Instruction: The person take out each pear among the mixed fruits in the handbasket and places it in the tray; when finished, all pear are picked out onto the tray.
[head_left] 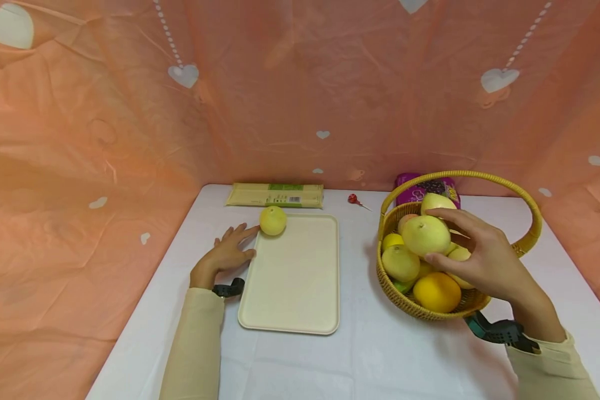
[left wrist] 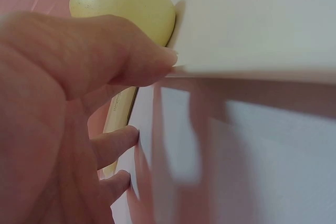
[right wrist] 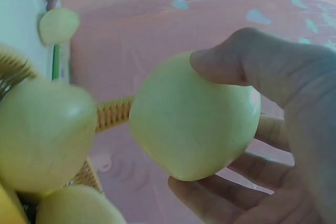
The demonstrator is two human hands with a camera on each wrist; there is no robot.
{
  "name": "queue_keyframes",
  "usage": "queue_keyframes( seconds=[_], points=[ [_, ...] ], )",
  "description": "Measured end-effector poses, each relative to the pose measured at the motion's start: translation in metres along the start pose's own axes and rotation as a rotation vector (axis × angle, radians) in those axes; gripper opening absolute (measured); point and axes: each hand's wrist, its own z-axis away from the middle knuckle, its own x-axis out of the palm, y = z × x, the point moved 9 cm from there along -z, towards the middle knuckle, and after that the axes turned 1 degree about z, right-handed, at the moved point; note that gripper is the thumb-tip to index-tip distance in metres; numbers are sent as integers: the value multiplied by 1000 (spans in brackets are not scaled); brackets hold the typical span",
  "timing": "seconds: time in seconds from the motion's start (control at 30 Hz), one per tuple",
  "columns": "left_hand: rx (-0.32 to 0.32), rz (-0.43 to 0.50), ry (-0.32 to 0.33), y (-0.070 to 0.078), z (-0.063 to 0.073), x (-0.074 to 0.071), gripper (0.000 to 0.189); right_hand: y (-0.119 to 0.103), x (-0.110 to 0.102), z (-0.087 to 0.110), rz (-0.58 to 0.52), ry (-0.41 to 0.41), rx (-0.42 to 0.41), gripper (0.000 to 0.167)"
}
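A pale yellow fruit (head_left: 426, 236) is in the right hand (head_left: 487, 258), above the heap in the wicker basket (head_left: 395, 297); the right wrist view shows it apart from its neighbours. The fingers curve round one side and the thumb presses the other — likely because so round a thing needs support from both sides. Beneath lie more pale fruit and an orange (head_left: 437, 292), kept together by the basket's wall. A lone fruit (head_left: 272, 221) sits at the far left corner of the tray (head_left: 292, 278). The left hand (head_left: 228, 251) holds nothing: its fingers are spread, the thumb at the tray's edge — perhaps to steady it. Whether a finger touches the lone fruit I cannot tell. Behind, on the tabletop (head_left: 365, 355), are a long packet (head_left: 275, 194), a lollipop (head_left: 352, 198) and a purple bag (head_left: 410, 194).
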Motion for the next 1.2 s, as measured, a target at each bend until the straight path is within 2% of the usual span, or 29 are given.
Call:
queue_keyframes(
  seconds=[0.3,0.57,0.93,1.2],
  points=[
    [21,-16,15,0,1,0,74,-29,17,-12,-136,-20,-68,80],
    [26,-1,5,0,1,1,72,-40,45,-31,-203,-62,-17,75],
    [20,-16,6,-1,1,-1,73,-52,96,-71,-328,-101,-28,74],
    [23,-9,6,-1,1,-1,73,-53,140,-93,-411,-111,16,74]
  ],
)
